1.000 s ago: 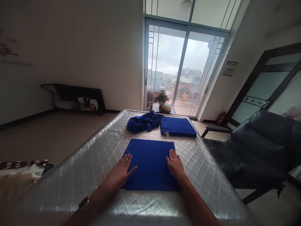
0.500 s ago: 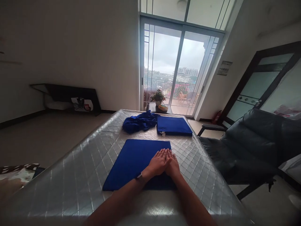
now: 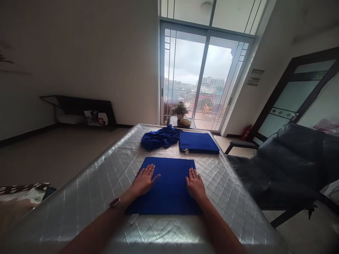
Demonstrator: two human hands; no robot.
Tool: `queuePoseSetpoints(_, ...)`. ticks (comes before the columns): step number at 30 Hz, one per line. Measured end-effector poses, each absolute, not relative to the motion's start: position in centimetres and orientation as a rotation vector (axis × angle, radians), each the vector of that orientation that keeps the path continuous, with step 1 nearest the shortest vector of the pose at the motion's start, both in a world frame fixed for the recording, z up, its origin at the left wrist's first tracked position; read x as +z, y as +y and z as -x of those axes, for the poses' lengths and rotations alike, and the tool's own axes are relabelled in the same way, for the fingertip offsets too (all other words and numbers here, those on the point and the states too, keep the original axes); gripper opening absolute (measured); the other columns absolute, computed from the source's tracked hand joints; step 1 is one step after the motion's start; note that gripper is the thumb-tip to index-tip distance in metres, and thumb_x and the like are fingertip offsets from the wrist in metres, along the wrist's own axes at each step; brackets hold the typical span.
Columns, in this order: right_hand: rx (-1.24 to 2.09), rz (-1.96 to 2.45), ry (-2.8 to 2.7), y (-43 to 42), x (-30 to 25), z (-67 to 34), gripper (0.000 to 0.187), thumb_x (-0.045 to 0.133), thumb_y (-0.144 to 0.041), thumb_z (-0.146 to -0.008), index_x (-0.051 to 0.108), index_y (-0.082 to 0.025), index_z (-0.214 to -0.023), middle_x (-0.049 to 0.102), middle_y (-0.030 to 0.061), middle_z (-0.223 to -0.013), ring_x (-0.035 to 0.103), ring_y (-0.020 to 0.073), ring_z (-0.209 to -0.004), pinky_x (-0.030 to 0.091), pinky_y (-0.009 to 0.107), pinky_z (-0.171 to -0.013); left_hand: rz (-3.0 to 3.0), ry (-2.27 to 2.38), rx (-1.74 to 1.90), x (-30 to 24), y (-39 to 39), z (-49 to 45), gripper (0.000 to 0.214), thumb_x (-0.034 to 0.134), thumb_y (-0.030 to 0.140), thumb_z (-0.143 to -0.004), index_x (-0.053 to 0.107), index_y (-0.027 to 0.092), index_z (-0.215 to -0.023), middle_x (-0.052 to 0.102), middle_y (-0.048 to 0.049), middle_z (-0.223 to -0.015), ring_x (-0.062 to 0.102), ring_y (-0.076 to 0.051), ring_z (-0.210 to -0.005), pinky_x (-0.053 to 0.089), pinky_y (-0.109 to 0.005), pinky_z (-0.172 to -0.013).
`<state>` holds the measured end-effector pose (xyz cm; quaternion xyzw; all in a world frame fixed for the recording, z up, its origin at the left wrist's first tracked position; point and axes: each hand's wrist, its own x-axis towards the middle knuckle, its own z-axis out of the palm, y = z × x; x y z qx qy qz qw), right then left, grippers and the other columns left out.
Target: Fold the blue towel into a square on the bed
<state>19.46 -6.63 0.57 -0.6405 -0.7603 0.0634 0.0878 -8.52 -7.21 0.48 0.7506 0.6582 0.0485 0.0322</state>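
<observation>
Flat blue cloth (image 3: 171, 192) lay on the silver-covered surface (image 3: 92, 190); a blue stack (image 3: 199, 141) sat beyond it. Left hand (image 3: 144, 180) rested on its left part, right hand (image 3: 195, 184) on its right edge, both spread flat, gripping nothing. Uneven palm pressure seemed liable to skew or crease it.

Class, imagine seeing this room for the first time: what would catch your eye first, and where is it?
The bright glass sliding door stands out at the back of the dim room. Nearer, a flat blue cloth lies on a silvery quilted cover, the left hand and right hand at its sides. Beyond, a crumpled blue cloth sits left of a second flat blue piece.
</observation>
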Motion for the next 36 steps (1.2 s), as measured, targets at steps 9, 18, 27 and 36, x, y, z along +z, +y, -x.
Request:
queuePoseSetpoints(9, 0.213, 1.987, -2.356, -6.3, 1.6, -19.5, 0.063, 0.019, -0.039, -0.099, 0.021, -0.008, -0.153, 0.016, 0.0081, -0.16, 0.011, 0.0194, -0.148, 0.008, 0.037, -0.119, -2.27, 2.115, 0.16, 0.2, -7.7, 11.0, 0.082, 0.018, 0.063, -0.097, 0.023, 0.002, -0.151, 0.017, -0.018, -0.159, 0.015, -0.024, -0.149, 0.015, -0.038, -0.119)
queuePoseSetpoints(18, 0.202, 1.954, -2.309, -0.6, 2.9, -18.4, 0.064, 0.017, -0.042, -0.1, 0.021, -0.007, -0.153, 0.017, 0.0079, -0.16, 0.01, 0.0175, -0.148, 0.008, 0.035, -0.118, -2.256, 2.119, 0.163, 0.2, -7.6, 11.1, 0.082, 0.019, 0.064, -0.096, 0.024, 0.004, -0.151, 0.018, -0.0169, -0.159, 0.015, -0.024, -0.148, 0.018, -0.038, -0.119)
queuePoseSetpoints(27, 0.185, 1.939, -2.213, 1.3, 0.0, -18.8, 0.064, 0.019, -0.043, -0.099, 0.023, -0.008, -0.153, 0.02, 0.0072, -0.16, 0.012, 0.0161, -0.148, 0.007, 0.033, -0.118, -2.257, 2.103, 0.206, -0.8, -7.3, 11.5, 0.08, 0.02, 0.065, -0.095, 0.025, 0.009, -0.152, 0.018, -0.014, -0.16, 0.014, -0.023, -0.149, 0.02, -0.039, -0.119)
queuePoseSetpoints(36, 0.201, 1.94, -2.193, 1.3, 0.0, -18.7, 0.063, 0.02, -0.04, -0.099, 0.023, -0.007, -0.153, 0.02, 0.0089, -0.16, 0.011, 0.0163, -0.148, 0.007, 0.033, -0.118, -2.198, 2.156, 0.128, -0.2, -6.0, 11.6, 0.083, 0.015, 0.065, -0.096, 0.028, 0.004, -0.15, 0.02, -0.0172, -0.159, 0.017, -0.025, -0.148, 0.018, -0.039, -0.119)
